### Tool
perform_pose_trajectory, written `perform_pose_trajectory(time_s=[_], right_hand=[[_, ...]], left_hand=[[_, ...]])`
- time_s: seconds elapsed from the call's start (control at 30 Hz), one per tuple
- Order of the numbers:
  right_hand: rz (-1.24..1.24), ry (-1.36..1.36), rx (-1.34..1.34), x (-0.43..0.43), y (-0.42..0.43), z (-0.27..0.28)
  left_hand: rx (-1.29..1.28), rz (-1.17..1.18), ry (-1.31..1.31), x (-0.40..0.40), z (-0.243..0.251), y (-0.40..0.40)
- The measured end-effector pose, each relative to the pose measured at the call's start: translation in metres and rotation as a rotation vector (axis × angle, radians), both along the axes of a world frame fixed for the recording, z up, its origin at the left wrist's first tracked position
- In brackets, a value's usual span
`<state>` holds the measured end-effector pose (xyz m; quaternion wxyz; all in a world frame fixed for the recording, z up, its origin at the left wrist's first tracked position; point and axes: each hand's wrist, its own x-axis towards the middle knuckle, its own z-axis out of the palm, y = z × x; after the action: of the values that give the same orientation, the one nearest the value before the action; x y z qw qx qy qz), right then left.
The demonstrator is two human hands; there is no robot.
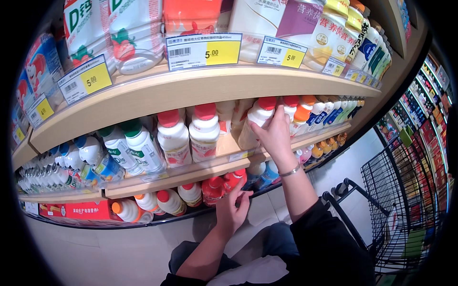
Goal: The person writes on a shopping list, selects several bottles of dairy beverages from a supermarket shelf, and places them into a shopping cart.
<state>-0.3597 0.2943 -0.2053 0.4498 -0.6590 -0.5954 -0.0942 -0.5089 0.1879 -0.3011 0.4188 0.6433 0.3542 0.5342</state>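
Observation:
My right hand (276, 133), with a bracelet at its wrist, reaches onto the middle shelf (229, 144). Its thumb and fingers are around a white plastic bottle with a red cap (257, 116); part of the bottle is hidden behind the hand. Another red-capped bottle (290, 103) stands just right of the fingers. Two white bottles with red caps (173, 137) are upright to the left, with a gap of bare shelf between. Lower down, my left hand (233, 209) hangs in the air in front of the bottom shelf, fingers loosely bent and holding nothing. Red bottles (213, 189) are behind it.
An upper shelf edge (214, 84) with price tags overhangs the middle shelf. Green-capped bottles (137, 143) and blue-capped bottles (89, 150) line the left. A red carton (77, 210) lies on the bottom shelf. At the right, a black wire shopping cart (379, 178) stands on the tiled floor.

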Motion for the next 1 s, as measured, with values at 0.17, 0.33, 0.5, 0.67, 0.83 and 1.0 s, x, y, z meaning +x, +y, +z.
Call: perform_pose_trajectory(time_s=[0.17,0.33,0.5,0.67,0.83,1.0], right_hand=[[0.093,0.087,0.097,-0.018,-0.016,0.006],[0.697,0.611,0.393,-0.02,-0.075,0.047],[1.263,1.395,0.01,-0.017,-0.084,0.045],[1.276,1.55,-0.097,-0.014,-0.093,0.03],[1.103,1.464,-0.139,-0.015,-0.095,0.021],[1.108,1.46,-0.117,-0.014,-0.099,0.021]], left_hand=[[0.026,-0.065,-0.07,-0.006,-0.007,0.004],[-0.113,-0.125,-0.368,-0.01,0.008,0.002],[-0.782,-0.788,-1.017,-0.022,0.003,0.014],[-0.738,-1.31,-0.901,-0.014,0.023,-0.008],[-0.742,-1.2,-0.946,-0.01,0.008,-0.013],[-0.736,-1.227,-0.927,-0.009,0.005,-0.014]])
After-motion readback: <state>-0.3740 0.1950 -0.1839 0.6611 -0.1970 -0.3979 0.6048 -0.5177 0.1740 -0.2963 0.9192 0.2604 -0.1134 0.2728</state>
